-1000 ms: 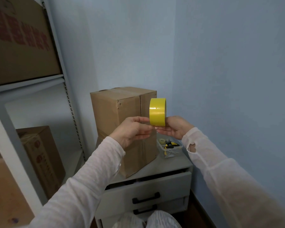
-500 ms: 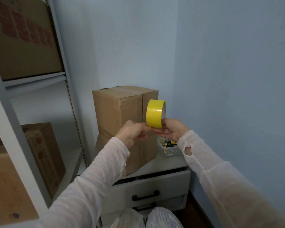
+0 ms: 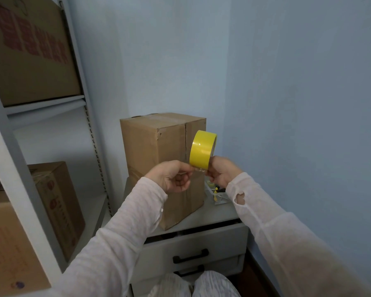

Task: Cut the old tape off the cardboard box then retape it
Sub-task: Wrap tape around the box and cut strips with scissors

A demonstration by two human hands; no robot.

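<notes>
A shelf stands left. The box sits upright on a cabinet in the corner. In front of its right edge, the right hand grips a yellow roll from below, while the left hand, fingers curled, pinches the roll's lower edge. A tray lies beside the box.

A white drawer cabinet carries a tall cardboard box standing upright, and just beside it, on the right, a small clear tray.
</notes>
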